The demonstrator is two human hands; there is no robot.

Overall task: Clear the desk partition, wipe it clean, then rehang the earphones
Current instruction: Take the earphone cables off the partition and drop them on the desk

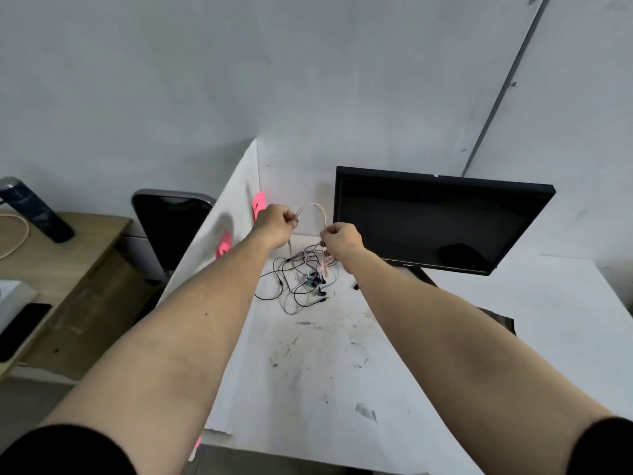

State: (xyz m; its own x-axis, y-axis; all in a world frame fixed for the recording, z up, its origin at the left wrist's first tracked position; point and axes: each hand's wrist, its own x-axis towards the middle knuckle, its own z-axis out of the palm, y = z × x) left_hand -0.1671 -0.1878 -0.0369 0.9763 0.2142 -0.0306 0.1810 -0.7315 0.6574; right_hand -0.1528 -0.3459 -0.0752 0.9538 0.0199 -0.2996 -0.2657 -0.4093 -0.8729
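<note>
A pale pink earphone cord (312,210) arches between the two hands, held above the desk just in front of the white partition (219,241). The left hand (274,224) pinches one end of the arch with curled fingers; the right hand (340,236), at its 4 o'clock, pinches the other, and more of the cord trails down below it. Directly beneath, at 6 o'clock from the arch, a tangle of black earphones (301,279) lies in a heap on the desk.

Judging by this, the partition has been cleared of earphones, since they are all off it. Whether it has been wiped I cannot tell. Rehanging seems barely begun: one cord is raised, the rest wait in the heap.

Two pink sticky notes (258,202) remain on the partition, at 9 o'clock from the hands. The white desk (329,389) is smudged with dark marks nearer the person. A black monitor (435,221) stands at 3 o'clock, screen dark. Beyond the partition, at 9 o'clock, are a black chair back (168,228) and a wooden table (68,269) carrying a dark bottle (34,210). Grey walls rise behind.
</note>
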